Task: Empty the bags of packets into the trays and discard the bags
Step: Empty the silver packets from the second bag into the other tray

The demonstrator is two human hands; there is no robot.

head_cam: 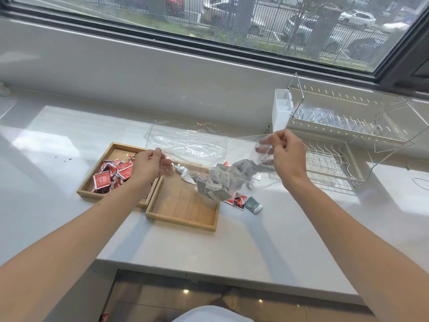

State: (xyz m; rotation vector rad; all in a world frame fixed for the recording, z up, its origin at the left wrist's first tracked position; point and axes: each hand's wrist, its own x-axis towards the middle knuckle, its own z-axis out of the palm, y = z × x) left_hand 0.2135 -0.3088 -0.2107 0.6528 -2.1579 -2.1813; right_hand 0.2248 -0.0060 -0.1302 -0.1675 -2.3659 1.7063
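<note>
Two wooden trays sit side by side on the white counter. The left tray (86, 182) holds a heap of red packets (111, 175). The right tray (183, 208) has a mostly bare floor. Both hands hold a clear plastic bag (190, 145) stretched above the trays: my left hand (151, 165) pinches its left edge, my right hand (285, 154) pinches its right edge. Grey-and-white packets (220, 180) hang in the bag's lower part over the right tray's far right corner. A red packet (238, 202) and a dark green packet (254, 204) lie on the counter beside that tray.
A wire dish rack (348, 135) with a white utensil holder (282, 110) stands at the right against the window wall. The counter's front edge (209, 273) runs below my arms, with floor beneath. A cable (420, 182) lies at the far right.
</note>
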